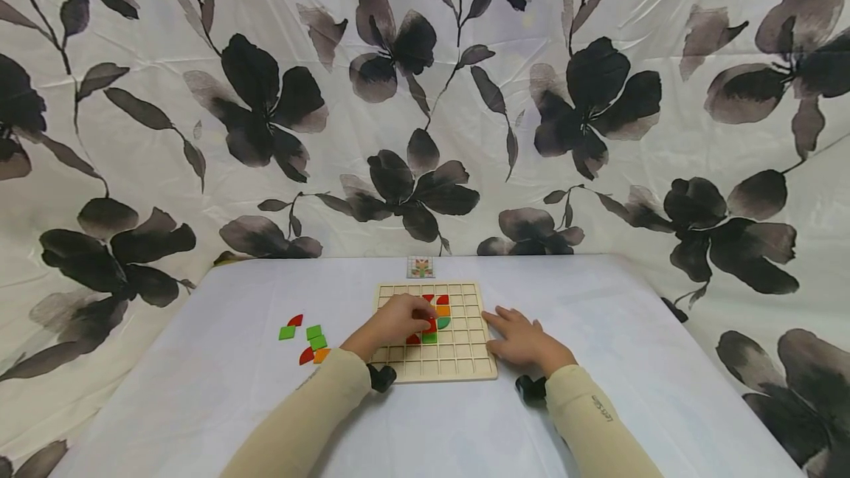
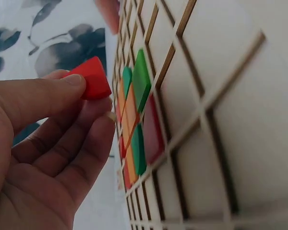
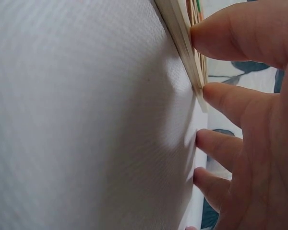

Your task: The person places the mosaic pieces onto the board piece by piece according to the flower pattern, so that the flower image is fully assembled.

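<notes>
My left hand (image 1: 400,319) is over the middle of a wooden grid board (image 1: 465,367). In the left wrist view, its thumb and finger pinch a red tile (image 2: 92,79) with a curved edge, held just off the board. Beside it, red, orange and green tiles sit in the grid, among them a light green tile (image 2: 141,79) and a dark green tile (image 2: 138,151). My right hand (image 1: 524,339) lies at the board's right side with fingers spread. In the right wrist view, its thumb and a finger touch the board's edge (image 3: 182,45), while other fingertips rest on the cloth.
Left of the board lie several loose tiles, including a red quarter-round (image 1: 295,320), a green square (image 1: 287,333) and an orange tile (image 1: 322,355). A small picture card (image 1: 420,267) lies behind the board. White cloth (image 1: 219,360) covers the table, and a floral curtain (image 1: 491,139) hangs behind.
</notes>
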### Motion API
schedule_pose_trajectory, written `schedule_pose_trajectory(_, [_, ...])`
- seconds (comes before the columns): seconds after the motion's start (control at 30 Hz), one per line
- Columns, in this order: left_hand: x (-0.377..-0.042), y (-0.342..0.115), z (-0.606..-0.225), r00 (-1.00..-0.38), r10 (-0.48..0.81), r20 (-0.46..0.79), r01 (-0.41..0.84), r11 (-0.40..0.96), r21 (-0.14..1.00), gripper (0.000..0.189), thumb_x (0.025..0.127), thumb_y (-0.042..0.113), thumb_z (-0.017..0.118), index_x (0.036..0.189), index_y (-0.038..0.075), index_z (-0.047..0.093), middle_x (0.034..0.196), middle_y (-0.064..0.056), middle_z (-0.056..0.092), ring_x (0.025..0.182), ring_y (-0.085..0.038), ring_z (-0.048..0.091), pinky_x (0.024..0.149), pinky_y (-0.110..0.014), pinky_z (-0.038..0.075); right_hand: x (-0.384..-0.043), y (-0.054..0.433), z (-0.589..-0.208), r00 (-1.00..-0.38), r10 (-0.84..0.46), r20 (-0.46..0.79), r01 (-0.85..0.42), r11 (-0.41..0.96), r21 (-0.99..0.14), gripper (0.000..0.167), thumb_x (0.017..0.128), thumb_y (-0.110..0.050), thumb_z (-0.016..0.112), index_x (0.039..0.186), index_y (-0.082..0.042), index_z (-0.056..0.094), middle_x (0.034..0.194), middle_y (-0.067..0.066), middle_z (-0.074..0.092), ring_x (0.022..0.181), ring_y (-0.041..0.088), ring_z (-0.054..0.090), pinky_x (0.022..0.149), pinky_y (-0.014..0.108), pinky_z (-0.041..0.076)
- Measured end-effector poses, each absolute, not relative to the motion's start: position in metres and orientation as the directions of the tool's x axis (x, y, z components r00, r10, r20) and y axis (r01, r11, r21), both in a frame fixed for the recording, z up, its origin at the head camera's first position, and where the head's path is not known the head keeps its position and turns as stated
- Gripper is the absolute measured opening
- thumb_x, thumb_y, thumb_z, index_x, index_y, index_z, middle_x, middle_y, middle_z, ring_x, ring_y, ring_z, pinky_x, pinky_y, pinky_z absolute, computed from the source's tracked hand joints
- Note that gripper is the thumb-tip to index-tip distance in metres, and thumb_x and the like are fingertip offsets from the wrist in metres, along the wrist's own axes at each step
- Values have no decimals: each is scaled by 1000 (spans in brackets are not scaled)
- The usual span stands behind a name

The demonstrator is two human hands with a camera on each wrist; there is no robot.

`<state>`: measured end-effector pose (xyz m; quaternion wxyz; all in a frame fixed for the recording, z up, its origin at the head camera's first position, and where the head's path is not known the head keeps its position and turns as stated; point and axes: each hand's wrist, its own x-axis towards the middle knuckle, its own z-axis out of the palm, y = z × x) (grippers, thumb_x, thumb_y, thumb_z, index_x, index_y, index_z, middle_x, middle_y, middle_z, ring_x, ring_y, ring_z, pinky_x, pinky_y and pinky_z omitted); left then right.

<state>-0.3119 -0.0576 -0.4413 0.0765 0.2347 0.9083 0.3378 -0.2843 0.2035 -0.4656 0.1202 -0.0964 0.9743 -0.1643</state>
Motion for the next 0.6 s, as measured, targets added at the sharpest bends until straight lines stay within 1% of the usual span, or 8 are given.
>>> schedule_pose_trajectory(0.23, [-311, -37, -446, -854, 520, 25, 427, 672, 605, 16, 90, 8, 64, 104, 9, 73, 99, 0, 69, 89, -13, 58, 84, -31, 50, -284, 205, -466, -951, -237, -198, -161, 928, -335, 61, 92, -36, 51, 150, -22, 36, 158, 11, 29, 146, 38, 22, 109, 71, 15])
schedule_pose_trajectory(0.33, [-311, -30, -448, -847, 531, 25, 440, 673, 595, 16, 90, 7, 64, 102, 8, 74, 97, 0, 70, 87, -12, 58, 82, -30, 50, -284, 206, -467, -951, -243, -192, -169, 926, -337, 61, 93, -36, 51, 150, -22, 36, 158, 12, 29, 146, 39, 22, 109, 72, 15])
schedule_pose_trajectory(0.6, [-310, -20, -451, -843, 537, 18, 459, 703, 543, 14, 90, 8, 63, 98, 10, 75, 92, 3, 69, 82, -10, 56, 76, -26, 49, -285, 206, -469, -951, -248, -184, -175, 924, -340, 61, 93, -38, 50, 150, -23, 36, 158, 11, 29, 146, 38, 22, 109, 71, 15])
